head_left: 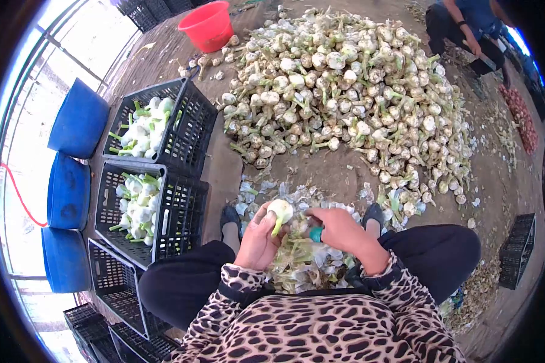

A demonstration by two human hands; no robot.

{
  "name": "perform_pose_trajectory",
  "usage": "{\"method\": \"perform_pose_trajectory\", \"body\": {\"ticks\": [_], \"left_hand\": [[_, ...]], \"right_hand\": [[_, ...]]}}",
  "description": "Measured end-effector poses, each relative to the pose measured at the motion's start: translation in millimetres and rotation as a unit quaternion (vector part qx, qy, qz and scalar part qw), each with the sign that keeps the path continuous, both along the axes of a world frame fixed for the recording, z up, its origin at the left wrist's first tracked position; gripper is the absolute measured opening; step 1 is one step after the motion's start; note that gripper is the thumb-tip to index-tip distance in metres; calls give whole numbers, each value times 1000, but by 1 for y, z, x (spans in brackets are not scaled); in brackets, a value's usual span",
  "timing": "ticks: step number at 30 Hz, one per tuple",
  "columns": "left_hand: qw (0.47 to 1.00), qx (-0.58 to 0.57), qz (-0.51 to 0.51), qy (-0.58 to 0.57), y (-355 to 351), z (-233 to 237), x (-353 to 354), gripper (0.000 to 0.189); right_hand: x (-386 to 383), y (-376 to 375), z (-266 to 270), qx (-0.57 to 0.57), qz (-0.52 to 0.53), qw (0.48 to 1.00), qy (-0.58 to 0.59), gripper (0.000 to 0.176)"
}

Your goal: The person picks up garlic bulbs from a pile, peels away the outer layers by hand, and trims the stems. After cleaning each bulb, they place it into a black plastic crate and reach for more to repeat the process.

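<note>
White, green-stalked garlic bulb (280, 210) sat gripped in my left hand (257, 242) over the husk pile (309, 266), so scraps landed there; my right hand (343, 233) clenched a teal-handled tool (316, 234).

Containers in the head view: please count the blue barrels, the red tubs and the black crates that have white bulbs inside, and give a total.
Blue barrels: 3
Red tub: 1
Black crates with white bulbs inside: 2
Total: 6
</note>
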State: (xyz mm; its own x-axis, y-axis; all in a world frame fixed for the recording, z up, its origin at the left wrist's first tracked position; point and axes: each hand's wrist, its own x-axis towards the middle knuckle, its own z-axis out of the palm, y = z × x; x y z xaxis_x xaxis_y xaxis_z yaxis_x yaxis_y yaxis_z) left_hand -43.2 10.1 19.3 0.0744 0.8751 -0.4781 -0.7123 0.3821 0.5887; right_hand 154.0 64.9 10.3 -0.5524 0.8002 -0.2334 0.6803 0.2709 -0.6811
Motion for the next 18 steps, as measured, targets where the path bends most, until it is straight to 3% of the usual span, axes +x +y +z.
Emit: {"method": "perform_pose_trajectory", "body": {"ticks": [2, 3, 7, 14, 18], "left_hand": [[1000, 9, -14, 26, -3, 3, 2, 38], [999, 13, -27, 26, -2, 3, 3, 38], [998, 2, -50, 34, -1, 2, 5, 36], [998, -27, -40, 27, -4, 1, 5, 31], [995, -1, -101, 11, -3, 4, 2, 35]], "right_hand": [[-13, -3, 26, 61, -70, 972, 215, 25], [-20, -4, 36, 58, -100, 958, 261, 22], [-28, -6, 15, 223, -69, 936, 263, 17], [-24, -9, 23, 210, -36, 952, 221, 24], [-18, -3, 16, 191, -69, 964, 174, 26]]}}
